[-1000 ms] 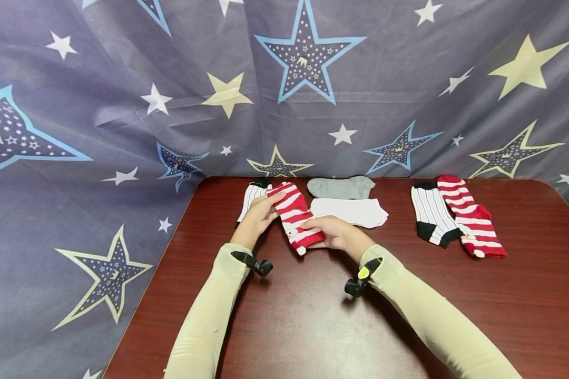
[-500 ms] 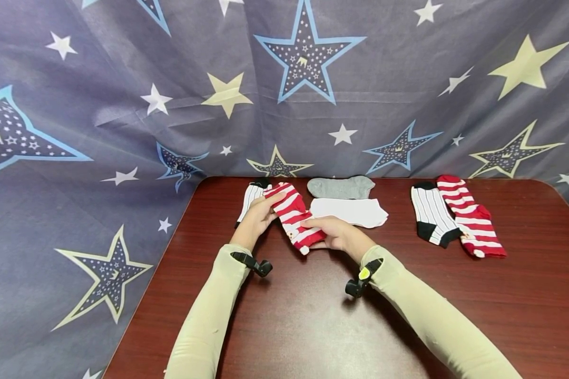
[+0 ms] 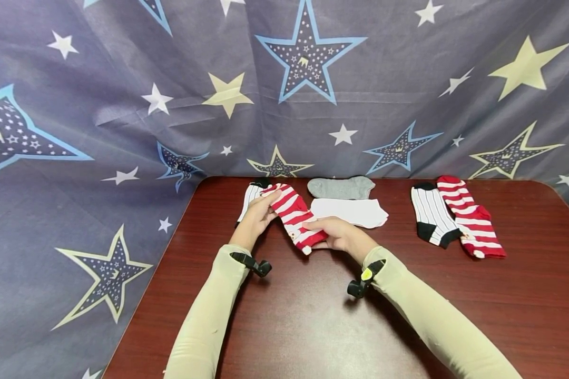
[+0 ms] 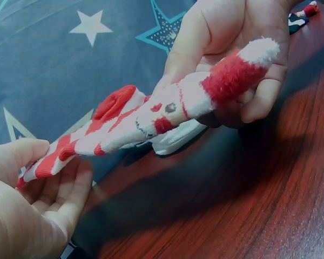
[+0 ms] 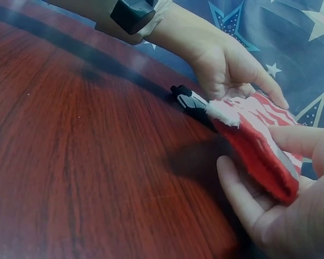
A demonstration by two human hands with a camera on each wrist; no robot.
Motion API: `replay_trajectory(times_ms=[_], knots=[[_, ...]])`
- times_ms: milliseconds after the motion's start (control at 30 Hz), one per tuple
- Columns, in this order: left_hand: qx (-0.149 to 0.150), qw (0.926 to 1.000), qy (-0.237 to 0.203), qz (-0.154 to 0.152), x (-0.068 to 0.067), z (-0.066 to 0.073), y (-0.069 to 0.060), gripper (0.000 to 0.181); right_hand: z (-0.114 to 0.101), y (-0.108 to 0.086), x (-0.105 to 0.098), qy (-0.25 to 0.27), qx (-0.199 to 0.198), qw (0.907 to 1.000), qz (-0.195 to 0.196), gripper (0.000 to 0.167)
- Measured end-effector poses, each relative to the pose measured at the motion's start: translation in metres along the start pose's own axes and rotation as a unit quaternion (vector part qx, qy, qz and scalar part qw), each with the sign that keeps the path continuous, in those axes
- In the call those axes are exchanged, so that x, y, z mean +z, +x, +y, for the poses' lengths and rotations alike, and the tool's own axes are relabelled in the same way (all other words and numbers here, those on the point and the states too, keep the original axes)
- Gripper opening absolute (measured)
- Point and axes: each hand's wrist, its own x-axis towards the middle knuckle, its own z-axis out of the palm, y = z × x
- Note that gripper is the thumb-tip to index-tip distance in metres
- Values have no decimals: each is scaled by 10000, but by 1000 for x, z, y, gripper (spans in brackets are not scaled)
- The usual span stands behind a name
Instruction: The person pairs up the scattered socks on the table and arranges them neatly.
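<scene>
Both hands hold a red-and-white striped sock above the table. The left hand pinches its upper left end, thumb on top and fingers beneath. At the lower right end, near the white pompom, the right hand grips it between thumb and fingers. In the left wrist view the sock stretches between the left hand and the right hand, a face pattern showing on its side. The right wrist view shows the sock's red end in the right hand.
Behind the left hand lies a white sock with black ends. A grey sock and a white sock lie at the back middle. Further right are a black-and-white sock and another striped sock. A starry cloth hangs behind the table.
The held sock has tilted and spread slightly: its upper end has shifted left and its pompom end a little right. The right hand has moved slightly right; both hands keep their hold.
</scene>
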Motion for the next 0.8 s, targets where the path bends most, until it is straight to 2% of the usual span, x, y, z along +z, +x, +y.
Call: replay_trajectory(times_ms=[100, 300, 633, 800], knots=[[18, 10000, -27, 33, -1, 0, 0, 10, 1, 0, -2, -11, -24, 10000, -34, 17], [143, 9999, -21, 68, -5, 0, 0, 9, 2, 0, -8, -51, -62, 10000, -52, 21], [201, 9995, -145, 217, -6, 6, -2, 21, 2, -4, -14, -166, -117, 9997, -148, 25], [253, 9988, -280, 300, -6, 7, -2, 10, 1, -7, -17, -209, -157, 9996, -75, 26]])
